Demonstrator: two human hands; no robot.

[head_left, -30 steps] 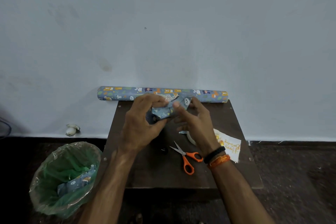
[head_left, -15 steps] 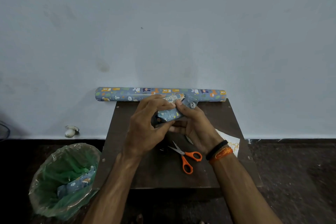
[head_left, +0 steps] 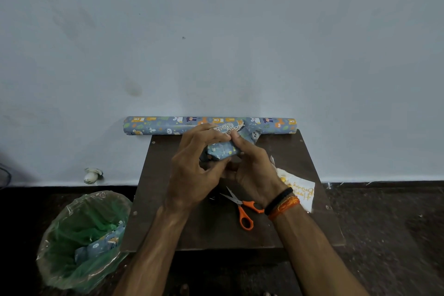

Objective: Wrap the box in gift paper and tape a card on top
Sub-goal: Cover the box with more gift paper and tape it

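Paper roll [head_left: 209, 125]: blue, orange-and-white animal print. Scissors [head_left: 242, 209]: orange handles. Card [head_left: 300, 191]: white, gold lettering. Bin liner [head_left: 79, 230]: green. Table [head_left: 211, 230]: dark brown. Wall [head_left: 216, 43]: pale blue-grey.

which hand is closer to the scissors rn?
Right. The right hand has its wrist just above the scissors handles; the left hand sits to their left.

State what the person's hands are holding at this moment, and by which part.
Both hands hold the paper-covered box above the table. The left hand grips its left end, fingers over the top; the right hand grips its right end, pinching the paper.
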